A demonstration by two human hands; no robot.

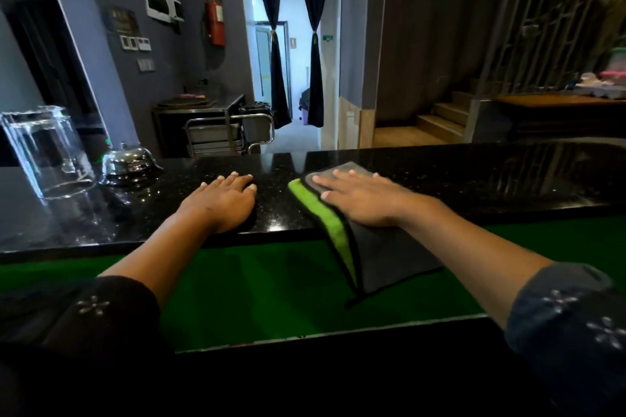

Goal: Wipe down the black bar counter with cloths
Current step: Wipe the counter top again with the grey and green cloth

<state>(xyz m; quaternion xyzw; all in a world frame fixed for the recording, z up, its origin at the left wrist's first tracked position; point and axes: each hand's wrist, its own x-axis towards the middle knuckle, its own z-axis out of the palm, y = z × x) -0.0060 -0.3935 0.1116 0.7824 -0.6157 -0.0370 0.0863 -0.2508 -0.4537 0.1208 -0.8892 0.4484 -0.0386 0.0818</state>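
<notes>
Pressing flat, open-palmed, right hand [359,199] on grey-green cloth [342,226], left hand [222,201] on glossy speckled black counter [474,179].

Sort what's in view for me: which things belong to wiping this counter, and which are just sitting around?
Part of the job:
- black bar counter
- grey and green cloth, pressed flat under the right hand
- left hand, flat on the counter; I cannot tell whether a dark cloth lies under it

Just lying about:
- clear glass jar, at the counter's left end
- chrome call bell, beside the jar
</notes>
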